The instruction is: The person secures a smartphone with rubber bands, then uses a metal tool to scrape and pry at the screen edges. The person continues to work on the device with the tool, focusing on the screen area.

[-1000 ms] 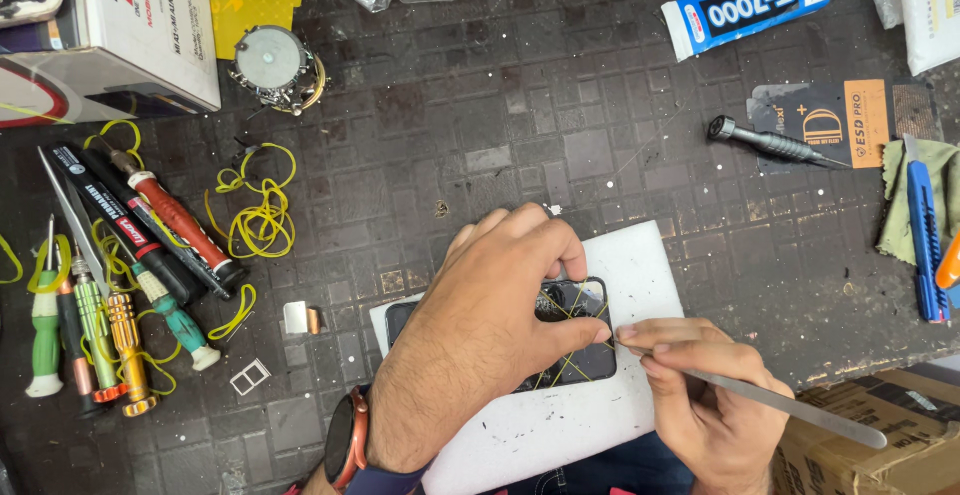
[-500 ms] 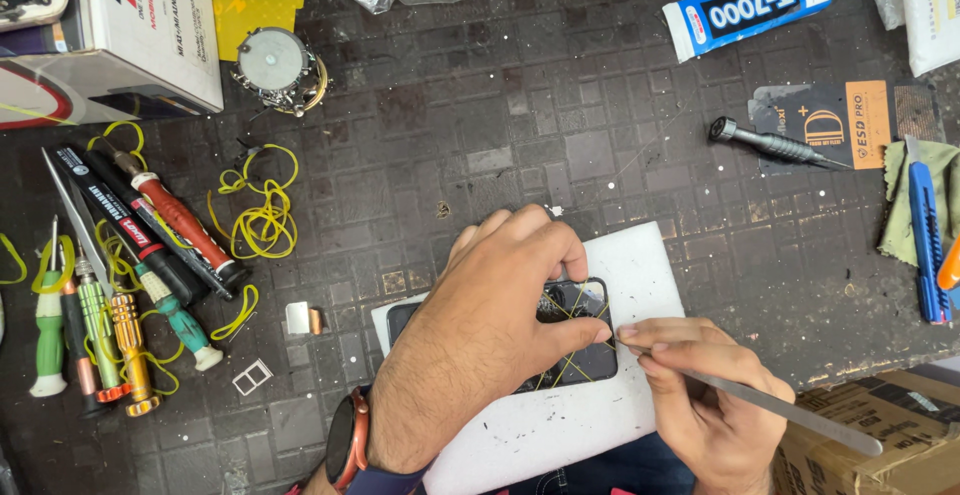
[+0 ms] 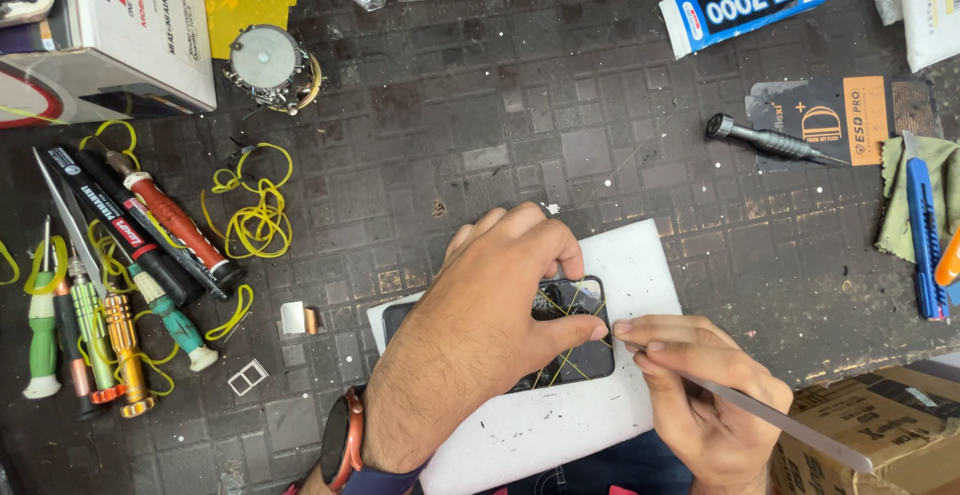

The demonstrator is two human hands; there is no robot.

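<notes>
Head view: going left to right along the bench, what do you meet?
Screwdrivers → yellow rubber bands → left hand on the dark phone → right hand with a metal tool → blue cutter.

Small electronics repair workshop; dark, scuffed grid mat [image 3: 500, 105] covers the desk; precision screwdrivers [image 3: 110, 285] heaped at left with yellow rubber bands [image 3: 255, 210]; adhesive tube [image 3: 750, 0], blue utility knife [image 3: 925, 240], cardboard boxes [image 3: 140, 25] along the edges.
</notes>
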